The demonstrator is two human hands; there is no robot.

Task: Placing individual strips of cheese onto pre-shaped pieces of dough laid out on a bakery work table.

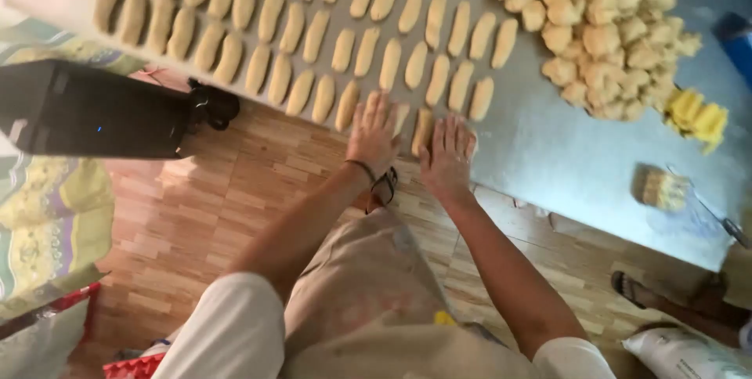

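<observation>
Nearest the camera, a beige apron (368,301) hangs over a wooden parquet floor (235,191), and both bare forearms reach forward to the near edge of the pale grey metal surface (548,152). The left hand (373,132), with a dark band at its wrist, lies palm down with its fingers (381,109) spread flat, gripping nothing; a pale dough piece (401,118) shows just beside it, partly under the fingertips. The right hand (448,158) lies just beside the left one, also flat and open, its fingers (450,130) pressing down beside a pale elongated dough roll (423,130) at the surface's edge; it grasps nothing.

Beyond the hands, rows of pale finger-shaped dough rolls (313,34) run side by side across the surface, reaching to its far left end. To the far right of the hands a heap of rough pale dough lumps (603,27) is piled, with a small stack of yellow pieces (697,117) just past it, near the surface's right side. A black box-shaped device (94,109) stands left of the hands, below the surface's edge. A sandalled foot (630,289) of another person shows on the floor at right.
</observation>
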